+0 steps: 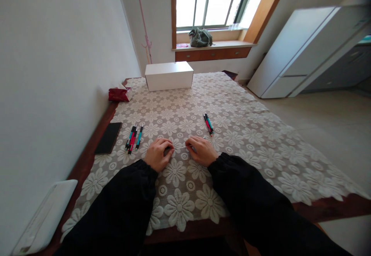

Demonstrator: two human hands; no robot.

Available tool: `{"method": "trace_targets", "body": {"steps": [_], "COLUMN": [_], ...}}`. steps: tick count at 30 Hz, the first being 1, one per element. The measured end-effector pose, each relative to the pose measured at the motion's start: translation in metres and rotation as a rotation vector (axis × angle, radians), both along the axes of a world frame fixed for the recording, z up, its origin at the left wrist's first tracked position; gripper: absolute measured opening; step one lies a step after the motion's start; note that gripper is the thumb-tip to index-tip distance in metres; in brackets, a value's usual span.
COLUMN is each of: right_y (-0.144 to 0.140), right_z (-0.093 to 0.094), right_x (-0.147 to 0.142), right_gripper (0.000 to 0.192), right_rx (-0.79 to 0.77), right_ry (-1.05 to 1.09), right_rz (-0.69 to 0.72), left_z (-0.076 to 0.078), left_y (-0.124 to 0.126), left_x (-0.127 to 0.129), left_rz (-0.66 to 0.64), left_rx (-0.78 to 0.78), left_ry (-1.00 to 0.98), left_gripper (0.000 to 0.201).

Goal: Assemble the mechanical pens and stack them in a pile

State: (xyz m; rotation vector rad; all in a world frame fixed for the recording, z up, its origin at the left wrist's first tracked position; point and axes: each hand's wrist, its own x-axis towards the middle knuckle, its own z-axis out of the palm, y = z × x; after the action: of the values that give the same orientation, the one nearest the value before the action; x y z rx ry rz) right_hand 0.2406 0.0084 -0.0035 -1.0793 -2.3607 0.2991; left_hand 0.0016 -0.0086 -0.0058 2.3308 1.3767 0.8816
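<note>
— What do the hands hold?
— Left hand [157, 154] and right hand [201, 150] pinch a thin refill [180, 147] between them, low over the desk [246, 132].
— Pens?
— One bunch [133, 136] left, a pair [208, 124] right.

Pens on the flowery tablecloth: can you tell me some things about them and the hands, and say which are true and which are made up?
1. The left hand and the right hand hold a thin pale rod between them. True.
2. The larger bunch of teal and red pens lies to the right of the hands. False: it lies to their left, and a smaller pair of teal and red pens lies to the right.
3. A white rectangular box stands at the table's far end. True.
4. The flat black rectangular slab lies on top of the box. False: it lies near the table's left edge.
</note>
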Motion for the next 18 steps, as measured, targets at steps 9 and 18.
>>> {"method": "trace_targets", "body": {"steps": [9,18], "right_y": [0.0017,0.0008], "right_z": [-0.0056,-0.0062], "right_x": [0.0,-0.0008], "right_gripper": [0.007,0.012], "right_rx": [-0.035,-0.042], "right_ry": [-0.008,0.008], "right_rz": [0.092,0.166], "left_z": [0.0001,0.0008], "left_y": [0.0004,-0.0007], "left_x": [0.0013,0.0019], "left_rz": [-0.058,-0.099], "left_rx": [0.031,0.038], "left_ry": [-0.049,-0.06], "left_gripper": [0.006,0.006]}}
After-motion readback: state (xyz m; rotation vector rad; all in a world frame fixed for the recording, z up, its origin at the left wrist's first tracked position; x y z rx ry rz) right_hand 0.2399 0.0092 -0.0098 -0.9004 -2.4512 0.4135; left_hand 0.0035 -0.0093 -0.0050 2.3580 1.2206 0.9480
